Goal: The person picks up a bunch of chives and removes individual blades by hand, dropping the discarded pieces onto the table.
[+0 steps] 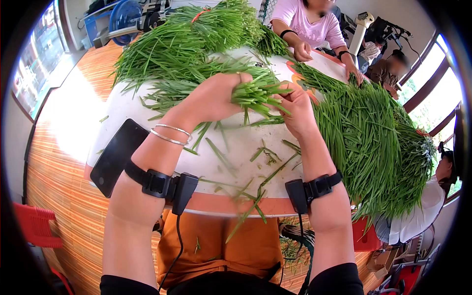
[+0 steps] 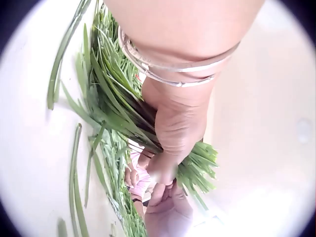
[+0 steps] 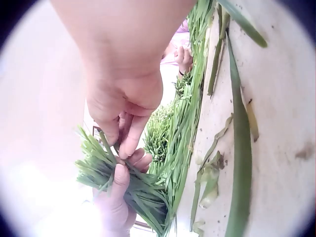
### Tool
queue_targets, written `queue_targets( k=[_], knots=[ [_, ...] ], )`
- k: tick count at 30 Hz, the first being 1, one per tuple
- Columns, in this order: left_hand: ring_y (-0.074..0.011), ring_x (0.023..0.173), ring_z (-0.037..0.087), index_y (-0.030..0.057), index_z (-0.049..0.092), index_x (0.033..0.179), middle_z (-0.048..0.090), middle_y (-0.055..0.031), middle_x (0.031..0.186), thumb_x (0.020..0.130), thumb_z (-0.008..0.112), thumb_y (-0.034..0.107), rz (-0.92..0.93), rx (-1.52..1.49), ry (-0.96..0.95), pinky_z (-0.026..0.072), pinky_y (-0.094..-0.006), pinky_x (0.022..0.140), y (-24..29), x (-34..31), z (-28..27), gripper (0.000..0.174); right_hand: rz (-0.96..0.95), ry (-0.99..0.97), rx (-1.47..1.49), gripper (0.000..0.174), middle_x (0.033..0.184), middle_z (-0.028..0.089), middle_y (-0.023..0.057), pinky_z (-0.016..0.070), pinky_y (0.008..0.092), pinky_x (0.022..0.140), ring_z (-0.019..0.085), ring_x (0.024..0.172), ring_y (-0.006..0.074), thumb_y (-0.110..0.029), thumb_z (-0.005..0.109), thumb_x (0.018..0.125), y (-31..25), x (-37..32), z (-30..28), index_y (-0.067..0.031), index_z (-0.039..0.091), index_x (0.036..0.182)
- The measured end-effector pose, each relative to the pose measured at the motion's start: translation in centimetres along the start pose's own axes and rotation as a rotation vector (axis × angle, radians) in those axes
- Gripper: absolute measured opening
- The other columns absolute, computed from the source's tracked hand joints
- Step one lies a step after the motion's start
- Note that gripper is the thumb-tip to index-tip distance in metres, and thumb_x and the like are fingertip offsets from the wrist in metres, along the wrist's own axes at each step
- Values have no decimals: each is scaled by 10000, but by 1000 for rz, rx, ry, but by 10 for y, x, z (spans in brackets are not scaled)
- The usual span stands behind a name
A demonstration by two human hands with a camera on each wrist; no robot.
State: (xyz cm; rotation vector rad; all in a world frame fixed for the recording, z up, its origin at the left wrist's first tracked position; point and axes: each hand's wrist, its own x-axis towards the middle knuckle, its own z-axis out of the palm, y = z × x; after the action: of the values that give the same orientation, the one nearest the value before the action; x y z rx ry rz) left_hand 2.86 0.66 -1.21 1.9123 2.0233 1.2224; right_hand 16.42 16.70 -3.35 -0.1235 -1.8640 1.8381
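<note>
1. Head view: left hand [image 1: 216,98] grips the chive bundle [image 1: 258,93] just above frame centre. Fingers are curled round it, and the cut ends point right.
2. Right hand [image 1: 297,110] comes in from the right and pinches the bundle's ends. Hands together, touching.
3. Head view only:
   - white table [image 1: 123,108]
   - black phone [image 1: 118,157] at the table's left edge
   - loose leaves [image 1: 268,157] at centre
   - big heap [image 1: 373,142] on the right
   - second heap [image 1: 196,34] at the top
   - person in pink shirt [image 1: 309,22] at top centre, hands on the table
4. Left wrist view: silver bangles [image 2: 173,64] close up. The bundle runs under the palm from upper left to lower centre.
5. Right wrist view: the pinch is plain at lower left, thumb against fingers on the leaf tips. The left thumb lies across the bundle just below.
</note>
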Motion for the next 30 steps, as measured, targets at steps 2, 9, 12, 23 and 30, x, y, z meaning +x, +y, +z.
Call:
queue_targets(
  k=[2,9,12,23,30],
  knots=[
    [-231,701,563,46,548,923,606,-122,792,691,654,21,-18,-29,32,443,-306,679,-4,-1,3,257,9,-6,64,137,897,640,82,504,247,667,629,786,133,11,556,846,-3,-2,6,20,556,982],
    [-237,717,584,46,566,1035,626,-132,797,692,646,34,-91,32,207,455,-306,699,-14,-1,2,353,151,-38,-962,97,778,647,86,472,288,613,624,734,161,-90,655,764,-13,-4,-12,-32,630,838],
    [-244,736,609,48,567,1123,640,-144,822,696,641,47,-160,141,233,462,-307,702,-13,0,-4,434,177,-142,-1150,120,756,636,96,473,333,635,618,717,208,-139,686,710,-6,-6,-24,-48,644,776],
    [-230,817,619,6,564,1090,654,-134,904,721,628,62,-141,124,469,455,-297,770,-22,2,-7,378,47,56,-855,135,807,632,92,445,276,589,568,649,164,-109,598,807,-5,5,-28,-7,579,894],
    [-228,810,622,-15,549,1116,652,-151,882,713,628,61,-147,111,407,461,-295,752,-24,2,-4,417,60,213,126,246,894,615,61,423,181,545,510,592,69,-101,495,916,-9,6,-32,8,464,1134]
  ],
)
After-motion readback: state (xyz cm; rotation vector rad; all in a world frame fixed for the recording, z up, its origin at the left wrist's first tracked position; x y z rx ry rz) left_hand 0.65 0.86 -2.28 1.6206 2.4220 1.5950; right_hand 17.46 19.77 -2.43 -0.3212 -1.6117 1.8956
